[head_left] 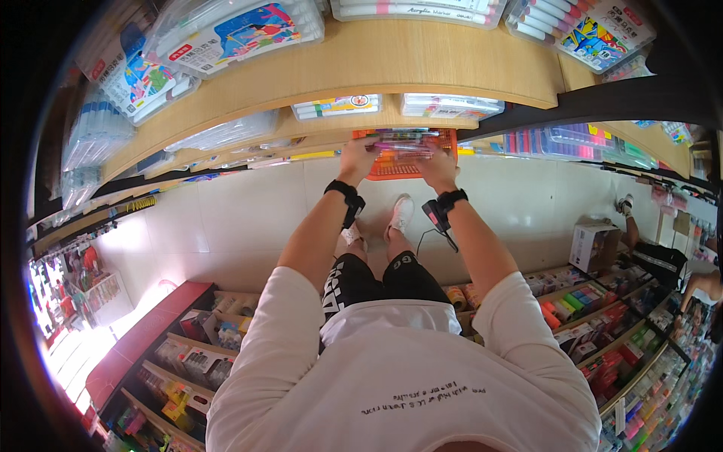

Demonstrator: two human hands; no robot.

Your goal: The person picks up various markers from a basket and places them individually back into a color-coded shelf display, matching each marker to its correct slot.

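An orange plastic basket (392, 175) stands in front of me at the foot of the shelves, with colourful slim items inside, some of them pen-like. My left hand (358, 159) and my right hand (437, 166) are over its near part, on opposite sides. Between them is a pinkish bundle of slim items (403, 148), blurred by motion. Fingers of both hands look closed around its ends, though the blur hides their tips. What exactly the bundle is I cannot make out. Each wrist wears a black strapped device.
Wooden shelves (361, 64) at the front carry clear cases of markers (263, 34). Purple and pink pen cases (557, 142) line a lower shelf at right. Behind me stand more stocked racks (595, 309). A cardboard box (595, 245) and another person (663, 260) are at far right.
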